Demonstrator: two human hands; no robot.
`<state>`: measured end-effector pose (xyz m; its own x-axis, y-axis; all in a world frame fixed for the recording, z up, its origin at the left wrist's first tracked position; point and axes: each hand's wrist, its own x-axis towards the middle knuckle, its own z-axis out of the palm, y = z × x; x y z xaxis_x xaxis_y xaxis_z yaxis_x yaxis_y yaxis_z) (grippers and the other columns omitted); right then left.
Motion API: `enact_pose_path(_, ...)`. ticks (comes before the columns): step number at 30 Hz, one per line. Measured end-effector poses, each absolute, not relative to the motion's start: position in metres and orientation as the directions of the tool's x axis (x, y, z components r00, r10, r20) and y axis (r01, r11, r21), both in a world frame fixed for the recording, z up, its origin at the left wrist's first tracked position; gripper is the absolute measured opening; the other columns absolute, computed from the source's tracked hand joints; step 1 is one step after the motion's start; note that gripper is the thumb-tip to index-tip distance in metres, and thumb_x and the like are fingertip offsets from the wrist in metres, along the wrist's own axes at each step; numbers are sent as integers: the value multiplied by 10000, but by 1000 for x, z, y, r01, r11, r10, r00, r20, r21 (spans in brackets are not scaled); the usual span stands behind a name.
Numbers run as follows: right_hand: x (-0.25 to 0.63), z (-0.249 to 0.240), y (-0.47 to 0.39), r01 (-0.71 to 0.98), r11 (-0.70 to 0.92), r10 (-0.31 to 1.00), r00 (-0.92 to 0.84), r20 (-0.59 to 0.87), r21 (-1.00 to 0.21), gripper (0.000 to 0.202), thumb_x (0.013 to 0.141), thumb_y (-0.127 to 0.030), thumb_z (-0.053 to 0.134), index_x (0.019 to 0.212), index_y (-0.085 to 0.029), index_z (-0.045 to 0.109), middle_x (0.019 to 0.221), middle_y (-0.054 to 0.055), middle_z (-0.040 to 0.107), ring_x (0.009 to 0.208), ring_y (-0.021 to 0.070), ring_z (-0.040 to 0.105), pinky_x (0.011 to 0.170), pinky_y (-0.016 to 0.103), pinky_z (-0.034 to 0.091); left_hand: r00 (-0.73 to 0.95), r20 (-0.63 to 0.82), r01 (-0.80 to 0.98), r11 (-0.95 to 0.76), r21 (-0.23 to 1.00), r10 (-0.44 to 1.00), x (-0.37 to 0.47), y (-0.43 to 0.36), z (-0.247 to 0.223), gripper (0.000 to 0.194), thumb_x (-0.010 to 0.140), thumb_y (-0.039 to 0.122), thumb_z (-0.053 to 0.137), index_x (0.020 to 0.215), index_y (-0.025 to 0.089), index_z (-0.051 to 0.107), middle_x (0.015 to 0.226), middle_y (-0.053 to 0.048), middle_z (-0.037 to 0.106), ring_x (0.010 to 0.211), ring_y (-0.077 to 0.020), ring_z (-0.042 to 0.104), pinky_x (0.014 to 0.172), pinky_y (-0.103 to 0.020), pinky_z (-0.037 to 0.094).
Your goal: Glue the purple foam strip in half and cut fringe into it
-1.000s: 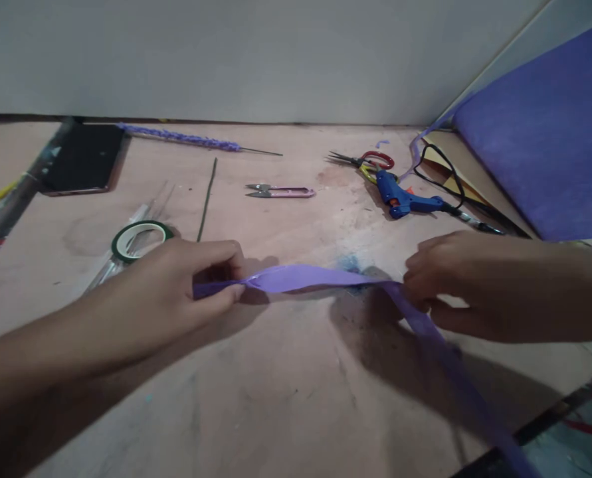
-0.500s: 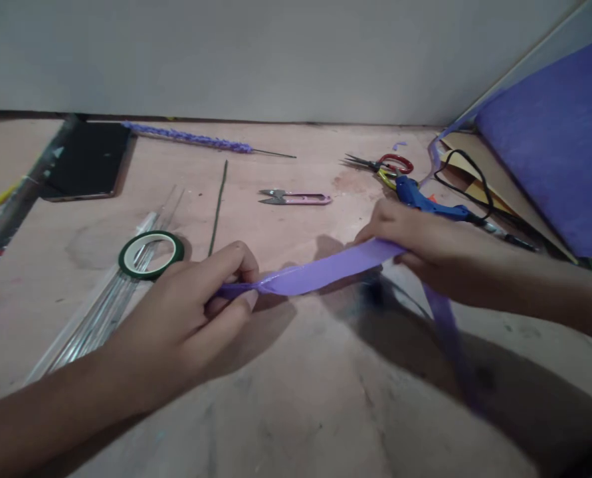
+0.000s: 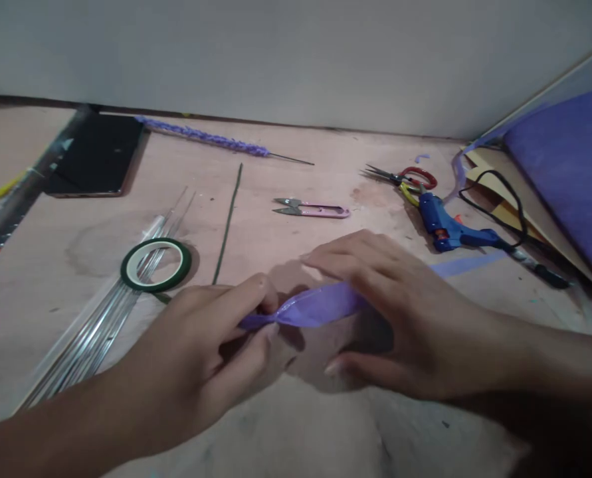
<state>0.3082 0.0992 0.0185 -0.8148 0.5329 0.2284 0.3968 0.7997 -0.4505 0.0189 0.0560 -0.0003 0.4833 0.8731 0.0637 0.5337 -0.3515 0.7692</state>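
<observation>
A purple ribbon (image 3: 320, 307) runs across the middle of the head view, gathered narrow at its left part. My left hand (image 3: 210, 345) pinches that narrow part between thumb and fingers. Over the wider part lies my right hand (image 3: 400, 312), its thumb and fingers spread apart. More ribbon comes out beyond my right hand toward the glue gun. Just behind my left hand is a thin green stem (image 3: 228, 222). Pink thread snips (image 3: 313, 209) rest on the table behind the ribbon.
Green tape (image 3: 185, 265) sits on clear sticks (image 3: 86, 342) at left. Behind are a black phone (image 3: 99, 156) and a purple fuzzy stem (image 3: 206, 137). At right are scissors (image 3: 418, 178), a blue glue gun (image 3: 448, 226) with a black cable, and purple material (image 3: 569, 172).
My right hand has let go of its pinch on the ribbon, opened and moved nearer my left hand. The view has shifted slightly, and the glue gun shows more fully.
</observation>
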Motion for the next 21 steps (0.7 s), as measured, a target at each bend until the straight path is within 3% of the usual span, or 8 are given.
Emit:
enact_pose_path(4, 286, -15, 105, 192, 711, 555, -743, 372, -677, 594, 1053, -553, 896, 1464, -196, 658, 1345, 129, 844, 1184, 286, 781, 1058, 486, 589, 510, 66, 488, -351, 799, 858, 18, 57, -3, 150, 1100, 312, 591, 986, 286, 686, 761, 40, 768, 596, -153, 689, 555, -300, 470)
enact_pose_path(7, 287, -24, 106, 103, 591, 644, -658, 391, -800, 370, 1029, -421, 936, 1255, -215, 728, 1106, 45, 836, 953, 183, 773, 863, 334, 594, 514, 73, 483, -359, 798, 855, 17, 60, -5, 165, 1094, 323, 624, 943, 288, 679, 730, 58, 764, 575, -138, 693, 557, -288, 481)
enact_pose_path(11, 291, -22, 101, 133, 567, 685, -624, 376, -813, 302, 957, -301, 959, 1107, -204, 715, 935, -8, 735, 786, 125, 676, 701, 257, 527, 534, 132, 458, -417, 785, 835, 14, 62, -10, 152, 1122, 311, 670, 971, 296, 682, 801, 86, 811, 603, -109, 728, 576, -241, 512)
enact_pose_path(16, 293, -22, 98, 139, 592, 680, -615, 399, -794, 311, 973, -345, 945, 1131, -228, 703, 956, 7, 749, 792, 153, 682, 676, 283, 538, 522, 207, 476, -484, 735, 827, 10, 61, -16, 99, 1147, 365, 679, 1053, 334, 686, 942, 53, 886, 749, -175, 838, 570, -246, 570)
enact_pose_path(21, 294, -20, 99, 159, 586, 692, -609, 388, -795, 244, 984, -277, 914, 1123, -231, 720, 957, 16, 766, 799, 158, 712, 691, 287, 572, 560, 224, 452, -521, 724, 798, 7, 63, -18, 50, 1142, 365, 725, 1163, 361, 680, 1022, 50, 904, 843, -188, 883, 636, -230, 646)
